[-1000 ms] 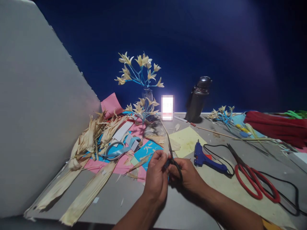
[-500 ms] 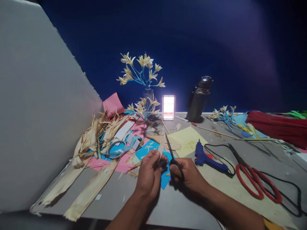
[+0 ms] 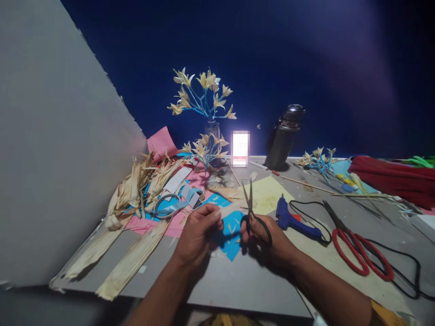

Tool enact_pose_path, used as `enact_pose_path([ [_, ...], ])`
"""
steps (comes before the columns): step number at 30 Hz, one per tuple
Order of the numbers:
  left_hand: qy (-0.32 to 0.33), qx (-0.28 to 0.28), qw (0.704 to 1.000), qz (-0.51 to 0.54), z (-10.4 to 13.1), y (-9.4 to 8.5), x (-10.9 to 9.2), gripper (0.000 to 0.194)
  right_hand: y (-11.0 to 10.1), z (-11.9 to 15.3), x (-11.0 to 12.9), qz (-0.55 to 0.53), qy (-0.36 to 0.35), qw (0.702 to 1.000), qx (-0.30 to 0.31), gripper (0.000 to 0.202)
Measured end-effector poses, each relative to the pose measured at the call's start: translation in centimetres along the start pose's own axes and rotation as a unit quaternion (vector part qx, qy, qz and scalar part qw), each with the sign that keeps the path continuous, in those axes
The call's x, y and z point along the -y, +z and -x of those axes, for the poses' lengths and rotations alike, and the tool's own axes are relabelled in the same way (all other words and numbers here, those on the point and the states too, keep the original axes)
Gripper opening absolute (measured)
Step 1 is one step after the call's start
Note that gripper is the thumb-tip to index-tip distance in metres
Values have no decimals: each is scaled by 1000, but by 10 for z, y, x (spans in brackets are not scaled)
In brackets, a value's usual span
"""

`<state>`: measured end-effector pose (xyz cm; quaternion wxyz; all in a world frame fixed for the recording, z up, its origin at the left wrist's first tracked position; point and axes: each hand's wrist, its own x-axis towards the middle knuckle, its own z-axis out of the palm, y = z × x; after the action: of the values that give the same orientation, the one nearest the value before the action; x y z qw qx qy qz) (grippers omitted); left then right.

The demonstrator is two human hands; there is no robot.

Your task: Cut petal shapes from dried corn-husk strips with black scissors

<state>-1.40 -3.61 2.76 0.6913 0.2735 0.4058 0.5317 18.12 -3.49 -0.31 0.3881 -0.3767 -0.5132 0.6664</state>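
Between thumb and fingers, my left hand (image 3: 200, 228) pinches a small pale strip of dried corn husk (image 3: 230, 209), its free end pointing right. My right hand (image 3: 263, 235) has its fingers in the handles of black scissors (image 3: 250, 210); the blades point up and stand slightly apart, close to the strip's tip. Below both hands lies a blue paper sheet (image 3: 231, 237) scattered with small husk scraps. Behind them, husk flowers on blue stems (image 3: 205, 86) stand in a glass bottle (image 3: 213, 129), with a lower bunch (image 3: 205, 149) in front.
Dried husks (image 3: 136, 190) and a tape roll (image 3: 166, 206) lie left. On the right are a blue glue gun (image 3: 297, 224), red-handled scissors (image 3: 363, 253) and a cord. A flask (image 3: 283, 136), a glowing blurred screen (image 3: 240, 148) and a red cloth (image 3: 390, 176) sit at the back.
My left hand has shifted left and turned the strip from upright to nearly level. The scissors' blades have opened, and a small scrap appears in the air near the wall.
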Motion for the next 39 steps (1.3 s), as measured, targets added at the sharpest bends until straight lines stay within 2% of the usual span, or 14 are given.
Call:
enact_pose_path([
  [5, -17, 59, 997, -48, -3, -17, -29, 21, -14, 3, 4, 69, -2, 986, 149, 72],
  [9, -52, 59, 992, -103, -3, -26, -48, 22, -19, 4, 8, 87, 21, 975, 204, 69],
  [13, -60, 73, 987, -132, -6, -31, -56, 21, -15, 4, 9, 100, 44, 965, 237, 68],
  [21, -75, 104, 978, -165, -10, -34, -59, 18, -12, 5, 10, 121, 71, 960, 243, 65],
  [27, -75, 103, 975, -180, -13, -36, -60, 17, -10, 7, 12, 103, 116, 960, 232, 61],
  [39, -81, 108, 973, -186, -13, -35, -61, 16, -11, 7, 7, 95, 134, 964, 209, 56],
])
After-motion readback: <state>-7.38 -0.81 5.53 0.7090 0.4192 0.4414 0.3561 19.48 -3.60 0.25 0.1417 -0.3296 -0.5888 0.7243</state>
